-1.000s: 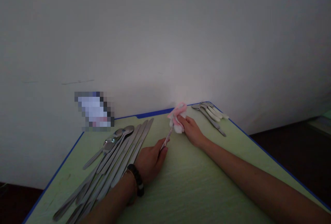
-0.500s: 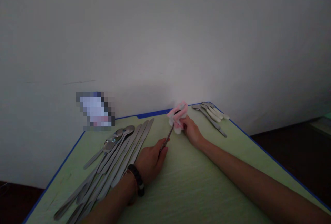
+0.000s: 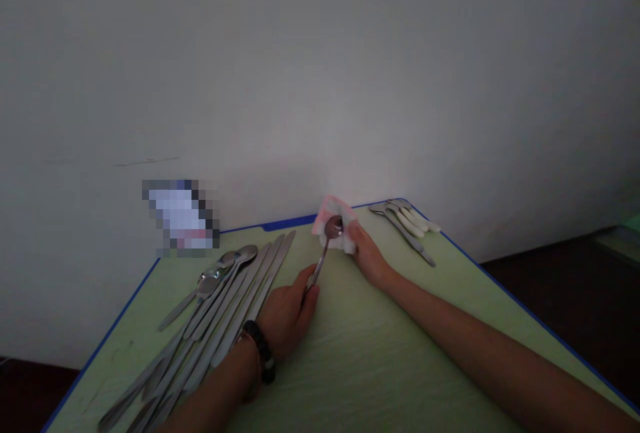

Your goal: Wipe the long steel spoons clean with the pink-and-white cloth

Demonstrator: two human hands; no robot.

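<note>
A metal spoon [image 3: 324, 256] is gripped by its handle in my left hand [image 3: 290, 313], with the bowl tilted up and away from me. Behind the bowl, a pink and white cloth [image 3: 336, 208] is held in my right hand [image 3: 367, 253], whose fingers are partly hidden by it. The bowl lies against or just in front of the cloth; whether they touch I cannot tell. Left of my left hand, several table knives [image 3: 265, 280] and spoons [image 3: 245, 256] lie side by side, partly covered by my forearm.
On the far right of the green table [image 3: 380, 353] lie a metal spoon [image 3: 407, 233] and several white-handled utensils [image 3: 413, 220]. A blurred-out device [image 3: 183, 213] leans at the back left. A pale wall [image 3: 320, 73] rises behind the table's blue edge.
The cloth has opened out from around the spoon's bowl, which now shows its face. Both hands have shifted slightly left in the view.
</note>
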